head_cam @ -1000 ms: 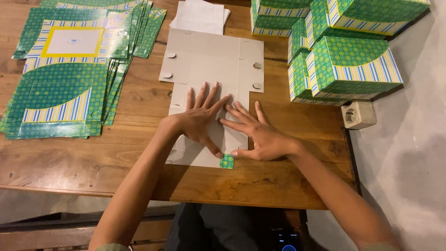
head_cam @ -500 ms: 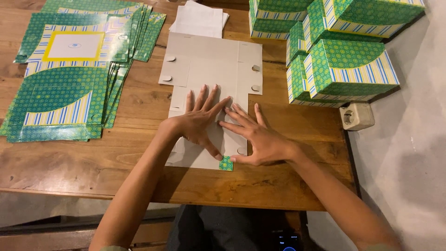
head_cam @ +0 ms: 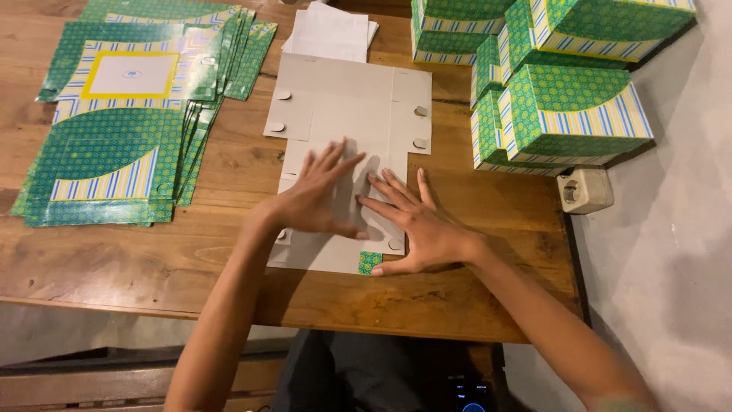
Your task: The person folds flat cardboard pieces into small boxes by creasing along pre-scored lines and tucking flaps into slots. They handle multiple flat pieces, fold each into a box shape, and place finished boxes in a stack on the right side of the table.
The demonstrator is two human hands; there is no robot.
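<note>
The left hand [head_cam: 319, 194] and right hand [head_cam: 415, 221] cover the middle of the unfolded grey box blank [head_cam: 347, 107], so any creases under the palms cannot be seen. The assembled green boxes [head_cam: 568, 107] are cut off by the top edge (as is the stack of flat green blanks [head_cam: 114, 152]). The white sheets [head_cam: 329, 34] lie partly beyond the frame.

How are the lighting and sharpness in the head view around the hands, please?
Head view: soft, warm light; the left hand and right hand cast faint shadows on the grey cardboard box blank; mild sheen on the stack of flat green printed blanks; focus fairly even, fingertips slightly soft; table edges bow slightly.
</note>
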